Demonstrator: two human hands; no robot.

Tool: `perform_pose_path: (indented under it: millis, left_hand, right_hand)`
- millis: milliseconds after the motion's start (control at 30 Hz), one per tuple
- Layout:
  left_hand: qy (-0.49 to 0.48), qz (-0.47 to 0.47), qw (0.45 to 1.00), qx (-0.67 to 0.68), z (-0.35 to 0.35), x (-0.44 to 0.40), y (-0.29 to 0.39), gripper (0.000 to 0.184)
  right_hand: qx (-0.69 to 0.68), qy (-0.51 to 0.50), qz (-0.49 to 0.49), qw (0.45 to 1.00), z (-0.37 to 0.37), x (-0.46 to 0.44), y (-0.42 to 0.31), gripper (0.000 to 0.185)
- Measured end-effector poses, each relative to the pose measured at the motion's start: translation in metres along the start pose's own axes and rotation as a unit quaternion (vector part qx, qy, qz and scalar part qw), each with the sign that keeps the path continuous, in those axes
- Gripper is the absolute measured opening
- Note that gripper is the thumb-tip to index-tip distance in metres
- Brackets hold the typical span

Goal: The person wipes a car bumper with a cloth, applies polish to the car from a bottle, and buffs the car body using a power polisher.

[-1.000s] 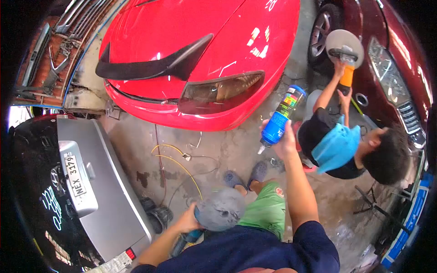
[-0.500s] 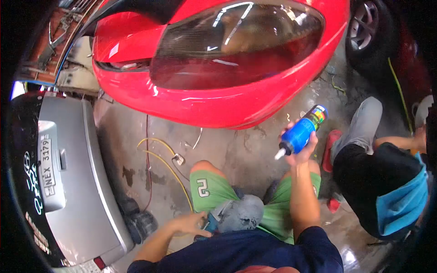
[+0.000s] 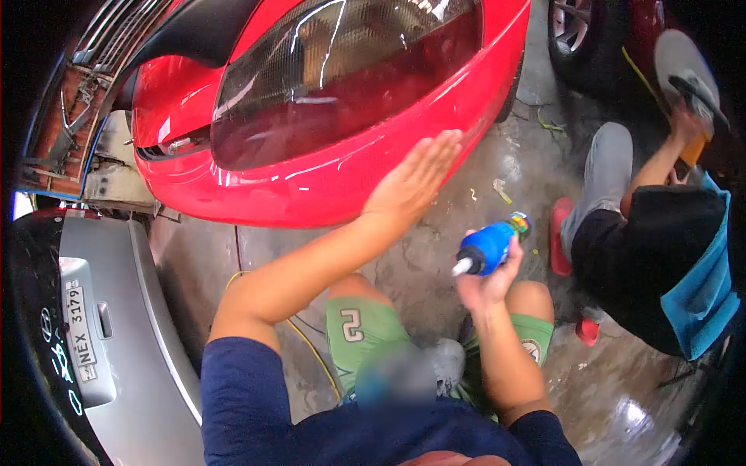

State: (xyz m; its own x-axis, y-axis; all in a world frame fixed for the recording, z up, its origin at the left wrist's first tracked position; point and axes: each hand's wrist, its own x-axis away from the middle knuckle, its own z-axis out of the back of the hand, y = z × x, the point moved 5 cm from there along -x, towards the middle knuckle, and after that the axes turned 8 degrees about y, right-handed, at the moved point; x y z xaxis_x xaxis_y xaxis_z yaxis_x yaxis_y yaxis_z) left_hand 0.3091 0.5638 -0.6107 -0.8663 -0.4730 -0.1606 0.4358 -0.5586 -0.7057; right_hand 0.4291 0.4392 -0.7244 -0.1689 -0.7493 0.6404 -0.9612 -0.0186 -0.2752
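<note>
My left hand [image 3: 416,175] is held out flat, fingers stretched and empty, at or just over the lower right edge of the red bumper [image 3: 311,194]. Whether it touches the paint cannot be told. In my right hand [image 3: 493,279] is a blue bottle [image 3: 489,247], tilted, its white nozzle pointing down and left. A grey round pad [image 3: 447,365] rests in my lap between the green shorts, partly blurred. Above the bumper lies the large dark headlight [image 3: 350,78].
At the right a co-worker [image 3: 645,248] crouches with an orange polisher [image 3: 691,147] beside a dark red car. A silver car rear [image 3: 132,326] stands at the left. A yellow cord [image 3: 315,353] runs along the floor.
My left hand has let go of the tool with the grey pad and moved up to the red bumper. My view has come closer to the car; the bottle remains in my right hand.
</note>
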Motion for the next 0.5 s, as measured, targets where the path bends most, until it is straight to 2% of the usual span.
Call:
perform_pose_path:
  millis: [33, 100, 133, 167, 233, 267, 300, 333, 367, 400, 433, 467, 500]
  left_hand:
    - [-0.006, 0.007, 0.993, 0.122, -0.002, 0.0, 0.017, 0.087]
    - [-0.001, 0.024, 0.937, 0.349, -0.007, 0.001, 0.046, 0.083]
    - [-0.037, 0.12, 0.85, 0.511, -0.006, 0.012, 0.056, 0.08]
    - [-0.072, 0.206, 0.725, 0.653, -0.003, 0.029, 0.073, 0.077]
    - [-0.115, 0.277, 0.514, 0.804, -0.018, 0.057, 0.105, 0.075]
    - [-0.195, 0.322, 0.291, 0.88, -0.01, 0.069, 0.116, 0.077]
    - [-0.286, 0.328, 0.053, 0.899, 0.003, 0.077, 0.13, 0.078]
    - [-0.274, 0.303, -0.028, 0.912, 0.015, 0.079, 0.136, 0.079]
    - [-0.27, 0.277, -0.11, 0.916, 0.022, 0.08, 0.142, 0.079]
    - [-0.257, 0.278, -0.067, 0.923, 0.026, 0.082, 0.141, 0.077]
    - [-0.235, 0.287, -0.022, 0.928, 0.025, 0.079, 0.139, 0.075]
    - [-0.233, 0.291, -0.043, 0.927, 0.019, 0.083, 0.147, 0.071]
    - [-0.229, 0.307, -0.067, 0.921, 0.013, 0.089, 0.157, 0.068]
  right_hand:
    - [-0.012, 0.011, 0.008, 1.0, 0.004, 0.0, -0.008, 0.067]
    - [0.001, 0.019, 0.013, 1.0, 0.012, -0.005, -0.023, 0.066]
    - [0.018, 0.009, 0.004, 1.0, 0.016, -0.004, -0.032, 0.067]
    - [0.033, 0.002, -0.004, 0.999, 0.018, -0.002, -0.037, 0.068]
    - [0.124, -0.001, 0.045, 0.991, 0.003, 0.009, -0.044, 0.062]
    - [0.214, -0.04, 0.015, 0.976, -0.006, 0.018, -0.041, 0.052]
    - [0.273, -0.036, 0.039, 0.961, 0.013, -0.001, -0.032, 0.049]
    - [0.371, -0.03, 0.055, 0.927, 0.024, -0.01, -0.022, 0.056]
    - [0.58, -0.048, 0.067, 0.81, 0.024, -0.007, -0.023, 0.076]
    - [0.687, -0.034, 0.187, 0.701, 0.016, 0.009, -0.029, 0.087]
    - [0.773, 0.014, 0.295, 0.562, 0.009, 0.027, -0.034, 0.098]
    - [0.779, 0.013, 0.467, 0.418, 0.007, 0.037, -0.03, 0.063]
    - [0.749, 0.007, 0.482, 0.454, -0.002, 0.056, -0.053, 0.056]
